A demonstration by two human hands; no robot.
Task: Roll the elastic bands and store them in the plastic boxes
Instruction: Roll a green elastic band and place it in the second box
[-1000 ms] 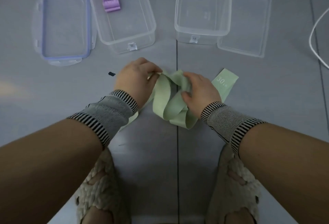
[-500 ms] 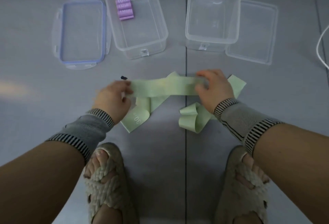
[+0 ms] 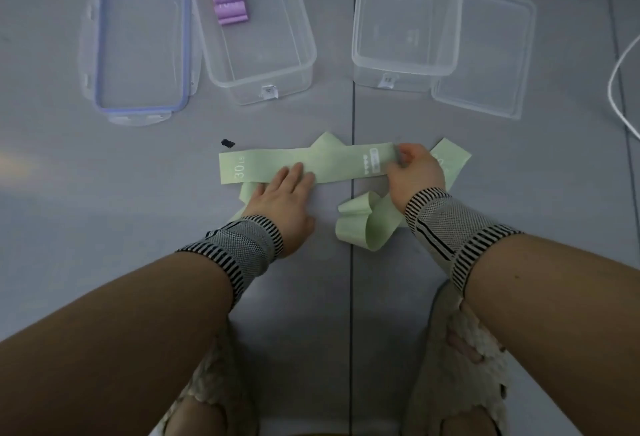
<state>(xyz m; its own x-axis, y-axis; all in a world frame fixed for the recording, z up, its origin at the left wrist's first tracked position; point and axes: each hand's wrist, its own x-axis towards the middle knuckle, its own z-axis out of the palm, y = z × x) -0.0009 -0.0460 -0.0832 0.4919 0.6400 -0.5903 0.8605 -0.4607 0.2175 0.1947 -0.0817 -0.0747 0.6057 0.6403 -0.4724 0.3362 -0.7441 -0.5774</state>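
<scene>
- Since half a second ago: green band (image 3: 311, 167) laid flat on floor, left hand (image 3: 282, 200) moved from pinching its end to pressing it with spread fingers.
- Left box (image 3: 298, 65), beyond band, holds purple rolls (image 3: 229, 1); right box (image 3: 403, 65) beside it.
- Right hand (image 3: 414, 172) pinches band's right end.
- Step: flattening. Next, likely: roll tightly from that end.

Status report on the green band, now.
Left hand flat, pressing the green band to the floor. Right hand pinching its right end. More green bands tangled underneath.

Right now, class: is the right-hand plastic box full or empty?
Empty: through the right-hand plastic box only its bare clear floor shows, no rolled bands.
</scene>
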